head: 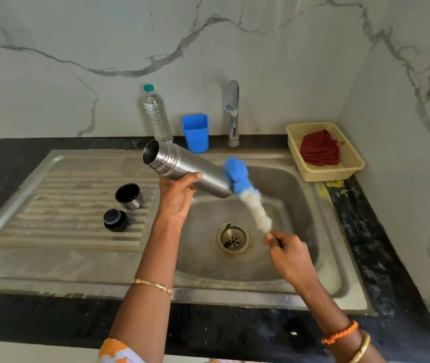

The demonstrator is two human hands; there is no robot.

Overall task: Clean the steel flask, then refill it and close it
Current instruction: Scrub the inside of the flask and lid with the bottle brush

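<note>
Marble-veined walls back a dark counter with a steel sink (313, 260) set into it, a tap (232, 111) at its rear. From the head view, the left hand (177, 197) wraps its fingers round the middle of the flask (182, 166), holding it tilted over the basin, open mouth up and to the left. The right hand (289, 252) pinches the thin handle of a brush (245, 189), whose blue tip touches the flask's base end from outside. On the drainboard sit the cup (128, 196) and the stopper (115, 220), near each other and apart from the flask. A bottle (157, 113) and a blue tumbler (196, 132) stand behind the sink; a basket (350, 163) with a red cloth (320, 149) sits at right. The risk, as I judge it: wet steel in a one-handed grip could slip and drop into the basin, and hard scrubbing with so thin a handle could bend it or twist the brush from the pinch.
</note>
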